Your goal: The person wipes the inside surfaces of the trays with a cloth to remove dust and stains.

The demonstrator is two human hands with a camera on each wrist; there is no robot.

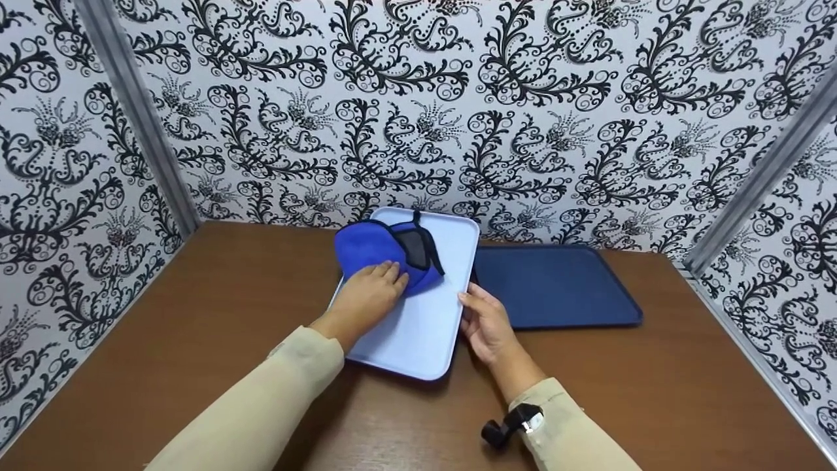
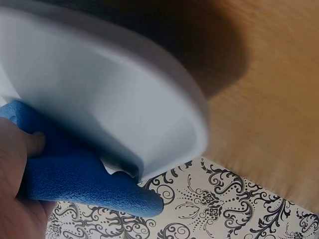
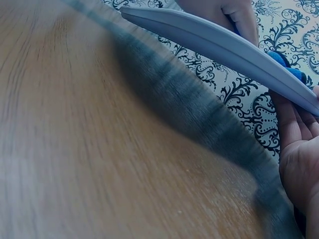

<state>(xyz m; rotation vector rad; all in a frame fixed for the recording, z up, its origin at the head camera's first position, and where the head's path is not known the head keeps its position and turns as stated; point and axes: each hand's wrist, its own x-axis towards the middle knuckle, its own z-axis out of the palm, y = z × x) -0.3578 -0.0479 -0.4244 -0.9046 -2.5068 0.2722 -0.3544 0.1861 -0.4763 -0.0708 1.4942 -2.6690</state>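
Note:
A light-blue tray [image 1: 418, 333] is held tilted above the table, its shadow falling on the wood in the right wrist view. My right hand [image 1: 485, 320] grips its right edge, thumb on top and fingers [image 3: 291, 119] underneath. On the tray's upper part lies a blue cloth [image 1: 369, 245] with black edging and a dark mesh panel. My left hand [image 1: 369, 294] pinches that cloth; in the left wrist view the thumb [image 2: 35, 144] lies over the fuzzy blue fabric [image 2: 75, 179]. Part of the left fingers is hidden by the cloth.
A dark-blue tray [image 1: 556, 288] lies on the brown table [image 1: 248, 301], to the right of the held tray. Patterned black-and-white panels [image 1: 405, 118] with grey posts [image 1: 144, 118] stand behind and at both sides. A black strap device [image 1: 513, 424] sits on the right wrist.

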